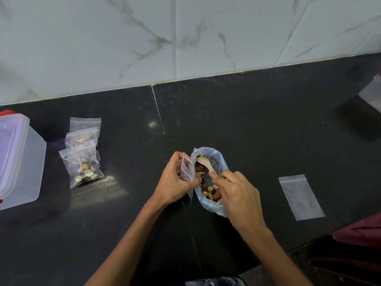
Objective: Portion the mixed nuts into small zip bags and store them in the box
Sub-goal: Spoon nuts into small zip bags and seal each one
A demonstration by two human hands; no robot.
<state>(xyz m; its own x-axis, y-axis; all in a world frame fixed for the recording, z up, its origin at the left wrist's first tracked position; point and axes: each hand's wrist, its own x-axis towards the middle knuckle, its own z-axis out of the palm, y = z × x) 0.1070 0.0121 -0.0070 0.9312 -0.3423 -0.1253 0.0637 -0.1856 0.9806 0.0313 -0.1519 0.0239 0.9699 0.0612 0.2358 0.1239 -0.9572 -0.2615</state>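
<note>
A bluish plastic bag of mixed nuts [209, 193] stands open at the middle of the dark counter. My right hand [237, 195] grips a pale wooden spoon [205, 164] whose bowl lies inside that bag. My left hand [175, 180] pinches a small clear zip bag [187, 169] upright against the nut bag's left side. At the left lie filled zip bags [83, 164] in a loose pile. A translucent plastic box [18, 159] with its lid on stands at the far left edge. One flat zip bag [301, 197] with nothing in it lies to the right.
The black stone counter [257, 124] runs to a marbled tile wall [185, 38] behind. A white object [373, 93] sits at the right edge. Maroon cloth [360, 230] shows at the lower right, beyond the counter's front edge.
</note>
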